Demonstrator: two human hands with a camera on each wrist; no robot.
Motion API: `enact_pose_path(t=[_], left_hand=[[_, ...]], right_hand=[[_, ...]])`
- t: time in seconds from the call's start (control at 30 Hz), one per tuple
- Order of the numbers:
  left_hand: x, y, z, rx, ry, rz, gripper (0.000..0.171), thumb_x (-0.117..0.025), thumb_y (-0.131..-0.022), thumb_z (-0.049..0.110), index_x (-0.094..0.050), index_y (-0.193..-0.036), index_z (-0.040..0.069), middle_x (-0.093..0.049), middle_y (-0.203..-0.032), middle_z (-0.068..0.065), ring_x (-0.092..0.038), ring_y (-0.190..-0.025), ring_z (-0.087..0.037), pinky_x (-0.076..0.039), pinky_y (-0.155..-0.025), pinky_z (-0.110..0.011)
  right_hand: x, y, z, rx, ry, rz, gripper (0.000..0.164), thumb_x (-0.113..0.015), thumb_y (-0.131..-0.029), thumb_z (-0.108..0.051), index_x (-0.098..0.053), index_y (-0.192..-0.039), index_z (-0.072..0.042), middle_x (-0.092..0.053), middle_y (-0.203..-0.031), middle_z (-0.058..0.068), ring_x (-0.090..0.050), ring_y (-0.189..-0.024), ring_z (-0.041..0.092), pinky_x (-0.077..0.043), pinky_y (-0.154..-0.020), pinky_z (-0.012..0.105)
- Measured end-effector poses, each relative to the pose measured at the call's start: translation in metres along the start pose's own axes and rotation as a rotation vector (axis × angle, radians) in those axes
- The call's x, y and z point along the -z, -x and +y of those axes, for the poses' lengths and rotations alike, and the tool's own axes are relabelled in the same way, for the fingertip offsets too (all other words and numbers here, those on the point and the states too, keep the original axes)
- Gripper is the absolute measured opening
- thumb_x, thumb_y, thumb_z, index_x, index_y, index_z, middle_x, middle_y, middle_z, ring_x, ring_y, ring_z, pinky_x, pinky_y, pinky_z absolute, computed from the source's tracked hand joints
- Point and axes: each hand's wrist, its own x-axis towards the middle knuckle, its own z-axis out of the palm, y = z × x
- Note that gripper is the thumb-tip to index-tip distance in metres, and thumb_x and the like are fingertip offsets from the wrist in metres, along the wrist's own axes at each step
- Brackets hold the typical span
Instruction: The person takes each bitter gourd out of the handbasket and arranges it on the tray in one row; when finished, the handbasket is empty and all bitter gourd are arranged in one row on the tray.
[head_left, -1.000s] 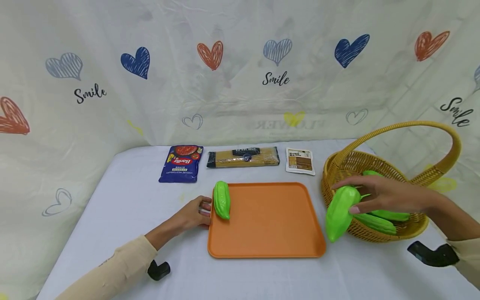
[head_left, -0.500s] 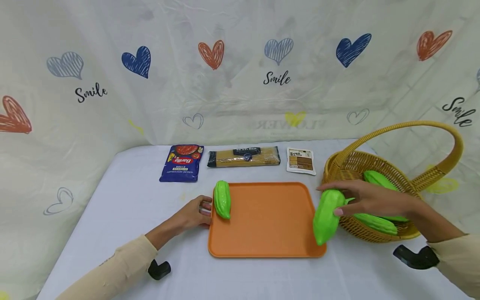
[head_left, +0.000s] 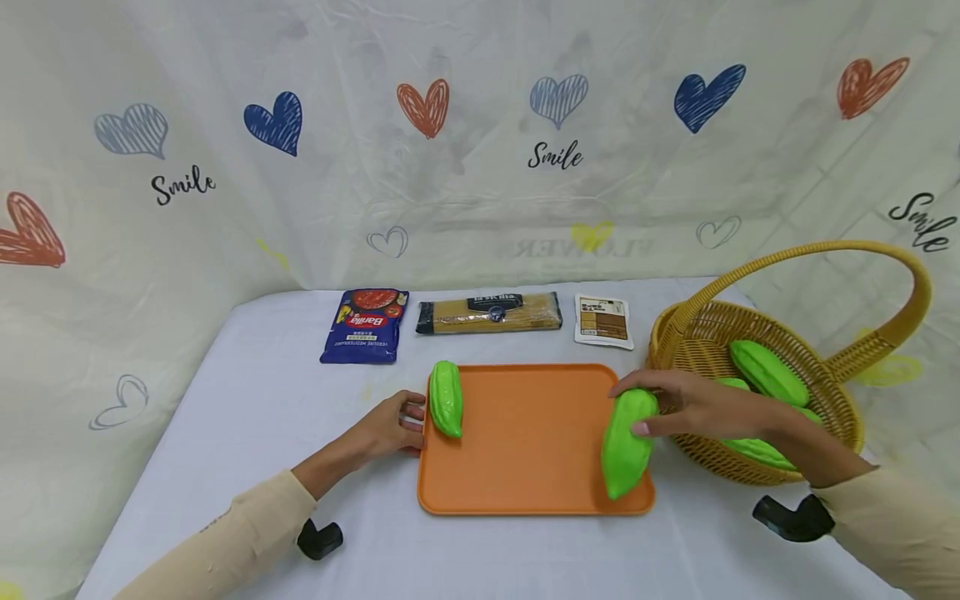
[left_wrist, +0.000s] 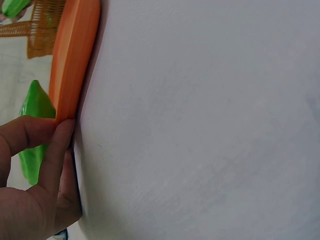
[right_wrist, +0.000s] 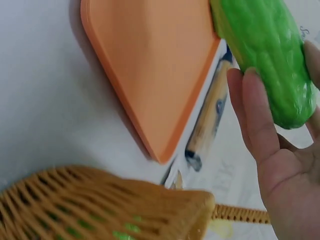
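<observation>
My right hand (head_left: 690,406) holds a bright green bitter melon (head_left: 627,446), tilted, over the right side of the orange tray (head_left: 532,442). In the right wrist view, fingers and thumb grip the bitter melon (right_wrist: 267,50) near one end. Along the tray's left rim, my left hand (head_left: 386,427) pinches the edge; the left wrist view shows thumb and finger meeting on the tray rim (left_wrist: 75,60). A second bitter melon (head_left: 446,400) lies on the tray by that left edge. Several more bitter melons (head_left: 768,371) lie in the wicker basket (head_left: 840,417), partly hidden by my right forearm.
Behind the tray lie a blue Barilla pouch (head_left: 365,327), a pack of spaghetti (head_left: 489,314) and a small white-and-brown packet (head_left: 603,322). The basket's tall handle (head_left: 918,292) arches up at the right. A curtain with printed hearts hangs behind the white-covered table (head_left: 262,392).
My right hand has moved left with the bitter melon, from the basket's near side to over the tray's right part. My left hand stays at the tray's rim.
</observation>
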Motion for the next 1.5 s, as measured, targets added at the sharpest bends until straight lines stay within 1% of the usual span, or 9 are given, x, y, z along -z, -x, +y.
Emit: enact_pose_path(t=[0.17, 0.33, 0.57, 0.67, 0.8, 0.97, 1.1, 1.33, 1.5], left_hand=[[0.000, 0.000, 0.000, -0.007, 0.003, -0.008, 0.072, -0.075, -0.081, -0.004, -0.043, -0.145, 0.002, -0.054, -0.125, -0.015, -0.063, -0.103, -0.024, -0.063, -0.079, -0.034], [0.000, 0.000, 0.000, -0.011, 0.000, -0.018, 0.072, -0.075, -0.082, -0.004, -0.041, -0.145, 0.001, -0.053, -0.126, -0.016, -0.063, -0.104, -0.025, -0.063, -0.079, -0.034], [-0.001, 0.000, -0.001, -0.001, 0.012, -0.001, 0.071, -0.076, -0.081, -0.004, -0.044, -0.144, 0.003, -0.054, -0.125, -0.014, -0.063, -0.102, -0.023, -0.063, -0.079, -0.034], [-0.001, -0.001, -0.001, -0.001, 0.004, 0.000, 0.070, -0.075, -0.081, -0.004, -0.044, -0.144, 0.003, -0.054, -0.124, -0.014, -0.063, -0.102, -0.023, -0.063, -0.079, -0.034], [-0.001, 0.000, -0.001, -0.005, 0.002, 0.001, 0.070, -0.075, -0.082, -0.004, -0.044, -0.144, 0.002, -0.054, -0.124, -0.014, -0.063, -0.101, -0.023, -0.063, -0.079, -0.034], [-0.001, -0.001, -0.002, -0.007, 0.005, 0.002, 0.069, -0.075, -0.081, -0.004, -0.045, -0.143, 0.002, -0.054, -0.123, -0.014, -0.063, -0.102, -0.023, -0.063, -0.079, -0.034], [-0.001, -0.001, -0.003, -0.004, 0.000, 0.003, 0.069, -0.075, -0.081, -0.003, -0.045, -0.143, 0.003, -0.055, -0.124, -0.014, -0.063, -0.102, -0.023, -0.063, -0.079, -0.034], [-0.001, -0.001, -0.003, -0.007, -0.006, 0.005, 0.070, -0.076, -0.081, -0.002, -0.045, -0.143, 0.003, -0.055, -0.124, -0.014, -0.063, -0.102, -0.023, -0.063, -0.080, -0.034], [0.000, -0.001, -0.003, -0.010, -0.010, 0.005, 0.069, -0.076, -0.082, -0.001, -0.045, -0.143, 0.003, -0.055, -0.124, -0.014, -0.063, -0.102, -0.022, -0.063, -0.080, -0.033]], right_hand=[[-0.007, -0.011, 0.002, 0.016, -0.002, 0.020, 0.036, -0.065, -0.098, -0.018, -0.053, -0.133, -0.017, -0.062, -0.116, 0.004, -0.063, -0.102, 0.014, -0.056, -0.086, 0.029], [-0.014, -0.022, 0.004, 0.001, -0.023, 0.002, 0.036, -0.065, -0.098, -0.020, -0.054, -0.133, -0.018, -0.064, -0.113, 0.003, -0.064, -0.105, 0.014, -0.055, -0.094, 0.029], [-0.023, -0.036, 0.009, 0.016, -0.134, -0.044, 0.047, -0.067, -0.096, -0.014, -0.050, -0.139, -0.011, -0.060, -0.119, 0.013, -0.066, -0.100, 0.019, -0.059, -0.085, 0.032], [-0.026, -0.040, 0.010, -0.009, -0.169, -0.057, 0.053, -0.070, -0.094, -0.014, -0.047, -0.142, -0.012, -0.057, -0.124, 0.015, -0.065, -0.105, 0.021, -0.058, -0.089, 0.032], [-0.030, -0.045, 0.011, -0.032, -0.175, -0.058, 0.058, -0.071, -0.093, -0.016, -0.044, -0.145, -0.015, -0.053, -0.131, 0.014, -0.063, -0.110, 0.023, -0.057, -0.092, 0.032], [-0.034, -0.054, 0.011, -0.042, -0.185, -0.061, 0.062, -0.069, -0.095, -0.018, -0.038, -0.149, -0.012, -0.054, -0.128, 0.015, -0.062, -0.111, 0.028, -0.057, -0.093, 0.030], [-0.036, -0.061, 0.011, -0.048, -0.186, -0.039, 0.065, -0.068, -0.096, -0.019, -0.034, -0.150, -0.007, -0.057, -0.125, 0.015, -0.060, -0.112, 0.031, -0.056, -0.093, 0.028], [-0.043, -0.074, 0.015, -0.012, -0.208, 0.002, 0.062, -0.068, -0.096, -0.015, -0.036, -0.146, 0.003, -0.062, -0.119, 0.016, -0.063, -0.109, 0.034, -0.058, -0.090, 0.030], [-0.046, -0.082, 0.016, -0.023, -0.239, 0.014, 0.067, -0.067, -0.097, -0.018, -0.031, -0.152, -0.007, -0.062, -0.119, 0.015, -0.065, -0.108, 0.032, -0.060, -0.089, 0.035]])
